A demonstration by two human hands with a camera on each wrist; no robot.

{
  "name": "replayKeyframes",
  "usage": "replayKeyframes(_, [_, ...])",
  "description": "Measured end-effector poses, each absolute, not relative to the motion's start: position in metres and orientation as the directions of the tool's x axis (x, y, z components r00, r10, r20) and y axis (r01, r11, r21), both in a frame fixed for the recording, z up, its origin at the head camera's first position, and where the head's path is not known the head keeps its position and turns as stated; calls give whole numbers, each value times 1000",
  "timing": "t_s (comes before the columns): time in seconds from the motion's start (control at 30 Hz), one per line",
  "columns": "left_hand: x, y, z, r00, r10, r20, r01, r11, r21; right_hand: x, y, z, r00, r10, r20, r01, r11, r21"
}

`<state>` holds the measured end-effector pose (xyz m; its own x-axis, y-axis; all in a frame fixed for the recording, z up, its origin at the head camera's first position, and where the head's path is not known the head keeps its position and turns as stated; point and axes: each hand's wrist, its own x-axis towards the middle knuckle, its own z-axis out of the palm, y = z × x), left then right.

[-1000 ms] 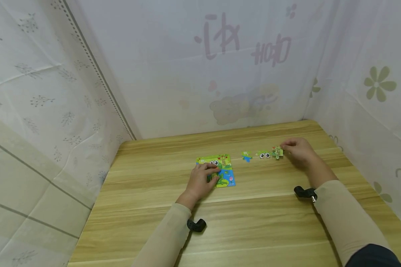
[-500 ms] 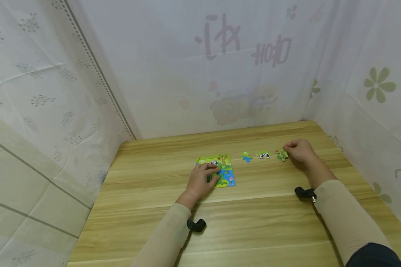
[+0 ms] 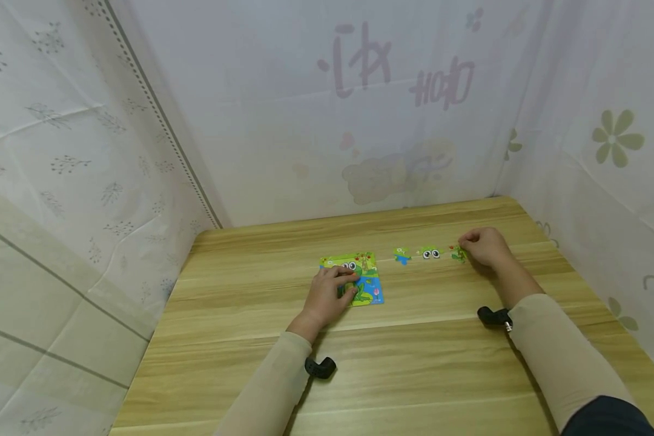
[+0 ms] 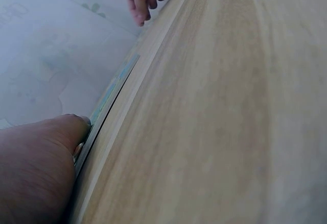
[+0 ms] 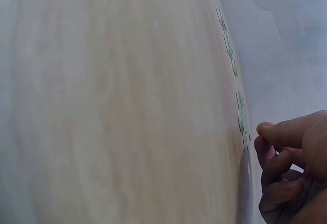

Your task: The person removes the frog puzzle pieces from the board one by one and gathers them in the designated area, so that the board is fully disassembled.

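Observation:
My left hand [image 3: 327, 293] rests on a small frog puzzle board [image 3: 372, 284], green above and blue below; its fingers cover part of the frog. In the left wrist view the board [image 4: 110, 104] shows edge-on beside the thumb. My right hand [image 3: 486, 247] is just over the rightmost puzzle piece [image 3: 458, 253], which has red and green print and is partly hidden by the fingertips. In the right wrist view the loosely bent fingers stand beside that piece [image 5: 242, 119], with nothing seen between them.
Left of the right hand lie a piece with two frog eyes [image 3: 430, 253] and a green and blue piece [image 3: 401, 255]. The wooden table [image 3: 414, 363] meets white printed cloth [image 3: 272, 121] at the back, with more cloth along both sides.
The rightmost piece was moved a little right and turned, then stayed on the table. My right hand has since shifted slightly left over it. The left hand has not moved.

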<state>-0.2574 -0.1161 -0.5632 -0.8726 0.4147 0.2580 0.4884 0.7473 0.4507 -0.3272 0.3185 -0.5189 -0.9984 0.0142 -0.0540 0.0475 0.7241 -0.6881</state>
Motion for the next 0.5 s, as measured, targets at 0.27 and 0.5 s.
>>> replayKeyframes(0.27, [-259, -116, -564, -869, 414, 270, 494, 748, 444, -327, 296, -514, -999, -17, -46, 21, 699, -714])
replayKeyframes(0.5, [-259, -117, -566, -869, 405, 283, 493, 745, 449, -326, 269, -513, -996, -53, -75, 24, 642, -766])
